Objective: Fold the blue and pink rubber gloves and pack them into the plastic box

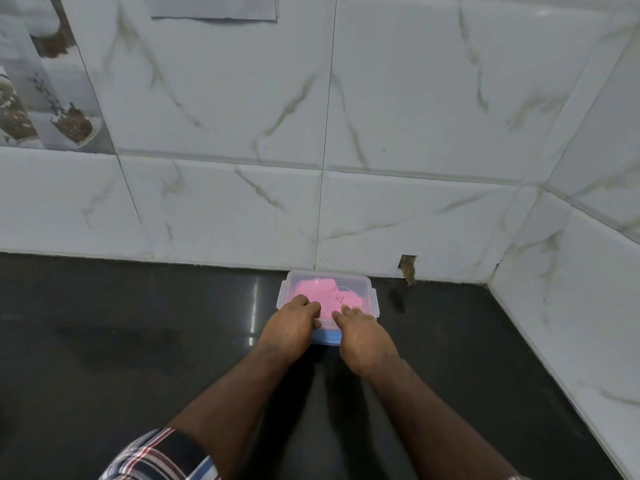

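Observation:
A clear plastic box (370, 292) sits on the black counter against the tiled back wall. Its translucent lid lies on top, and the folded pink glove (320, 289) shows through it. A strip of blue (327, 337) is visible through the box's near wall, below the pink. My left hand (291, 327) and my right hand (363, 336) rest side by side on the near edge of the lid, fingers curled down onto it. The near clip is hidden under my hands, so I cannot tell whether it is fastened.
The black counter (138, 341) stretches left and right of the box. White marble-look tiles form the back wall and the right wall, meeting in a corner at the right. A chipped hole (408, 268) marks the wall base right of the box.

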`<state>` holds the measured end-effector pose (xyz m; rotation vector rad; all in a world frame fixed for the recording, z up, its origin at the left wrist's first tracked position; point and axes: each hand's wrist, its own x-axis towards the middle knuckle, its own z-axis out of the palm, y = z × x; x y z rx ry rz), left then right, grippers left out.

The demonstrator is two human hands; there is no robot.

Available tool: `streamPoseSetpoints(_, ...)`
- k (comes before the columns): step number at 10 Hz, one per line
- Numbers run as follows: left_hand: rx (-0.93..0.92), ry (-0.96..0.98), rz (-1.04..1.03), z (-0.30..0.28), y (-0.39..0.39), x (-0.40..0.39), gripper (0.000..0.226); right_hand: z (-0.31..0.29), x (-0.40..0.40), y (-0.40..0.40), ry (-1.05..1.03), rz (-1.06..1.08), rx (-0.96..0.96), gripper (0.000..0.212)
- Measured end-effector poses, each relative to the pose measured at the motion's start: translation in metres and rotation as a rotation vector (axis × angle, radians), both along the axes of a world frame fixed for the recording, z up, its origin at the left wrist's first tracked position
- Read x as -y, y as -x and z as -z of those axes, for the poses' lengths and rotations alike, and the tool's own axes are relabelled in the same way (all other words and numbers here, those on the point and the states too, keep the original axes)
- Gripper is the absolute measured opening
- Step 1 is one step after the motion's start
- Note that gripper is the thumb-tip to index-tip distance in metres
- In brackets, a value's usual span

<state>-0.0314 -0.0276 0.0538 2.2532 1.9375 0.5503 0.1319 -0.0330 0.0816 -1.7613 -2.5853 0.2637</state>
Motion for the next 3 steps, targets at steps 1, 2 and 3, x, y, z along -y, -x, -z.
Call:
streamPoseSetpoints(1, 0.047, 0.041, -0.013, -0.002, 0.001, -0.005, 0.02, -0.005, -0.002, 0.001, 0.022, -0.005, 0.009, 0.063)
streamPoseSetpoints(2, 0.018, 0.101, -0.009, -0.01, 0.001, -0.006, 0.03, -0.016, -0.003, 0.003, 0.064, 0.022, 0.002, 0.057)
streamPoseSetpoints(3, -0.139, 0.1, 0.014, -0.01, -0.003, -0.005, 0.044, -0.028, -0.002, 0.008, 0.038, 0.046, -0.058, 0.051)
